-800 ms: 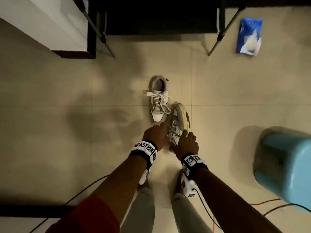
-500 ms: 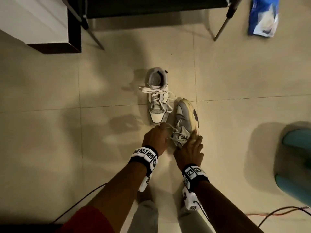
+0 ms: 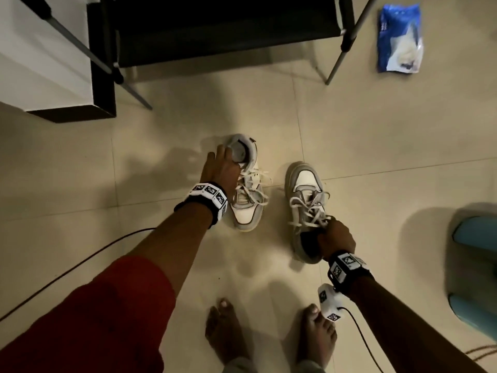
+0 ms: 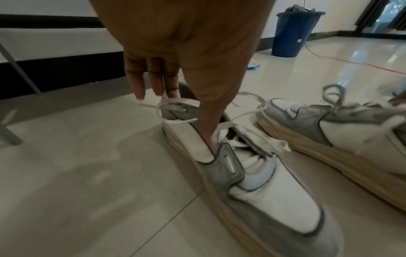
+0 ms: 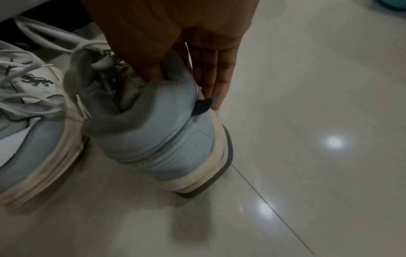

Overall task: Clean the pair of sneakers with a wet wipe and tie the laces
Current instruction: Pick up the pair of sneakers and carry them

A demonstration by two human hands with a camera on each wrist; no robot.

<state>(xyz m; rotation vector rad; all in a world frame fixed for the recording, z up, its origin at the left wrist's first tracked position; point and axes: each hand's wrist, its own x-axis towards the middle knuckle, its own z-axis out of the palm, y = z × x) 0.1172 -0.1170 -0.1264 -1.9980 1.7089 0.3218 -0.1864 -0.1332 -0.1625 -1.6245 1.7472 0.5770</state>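
Two grey and white sneakers stand on the tiled floor with loose laces. The left sneaker [image 3: 247,208] [image 4: 252,182] points its toe at me. My left hand [image 3: 222,165] [image 4: 175,111] hangs over its collar: the thumb dips into the opening and the straight fingers [image 4: 153,81] stay outside. The right sneaker [image 3: 304,189] [image 5: 164,135] points away. My right hand [image 3: 334,236] [image 5: 186,78] pinches its heel collar, thumb inside and fingers along the outer side. A blue wet wipe packet [image 3: 399,39] lies at the far right.
A dark chair frame with metal legs [image 3: 336,57] and a white cabinet [image 3: 45,65] stand beyond the shoes. A teal stool [image 3: 476,265] is at the right, my bare feet [image 3: 226,332] are near, and cables [image 3: 80,265] trail on the floor. A blue bin [image 4: 294,33] stands by the wall.
Both hands were on the near sneaker, which lay on its side against the other. It now stands upright further right in my right hand. My left hand went to the other sneaker.
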